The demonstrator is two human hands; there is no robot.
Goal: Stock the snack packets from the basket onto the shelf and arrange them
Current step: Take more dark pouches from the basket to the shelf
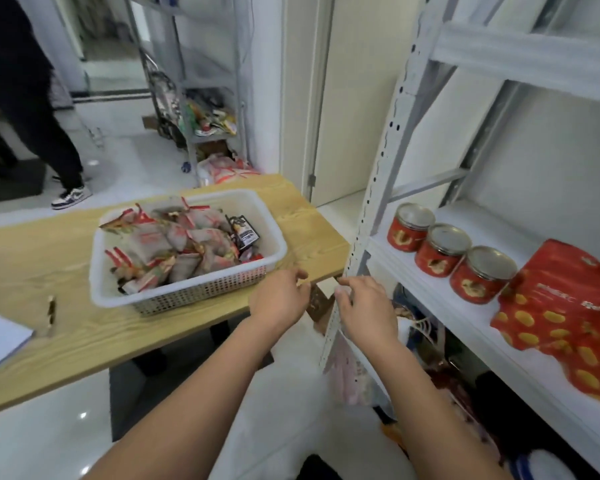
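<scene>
Plastic-film snack packets (pixel 174 244) sit heaped in the white basket (pixel 201 291) on the desk (pixel 49 258), just left of the shelf (pixel 440 292). I judge them light, soft, crinkly and a bit slick, so I'd pinch one by a crimped end seam rather than squeeze the contents. Left hand (pixel 279 296) hovers at the desk edge beside the basket's near corner and right hand (pixel 364 306) is by the shelf upright (pixel 378 188), both palm-down, fingers loosely curled, holding nothing; can't tell if the right fingertips touch the upright.
</scene>
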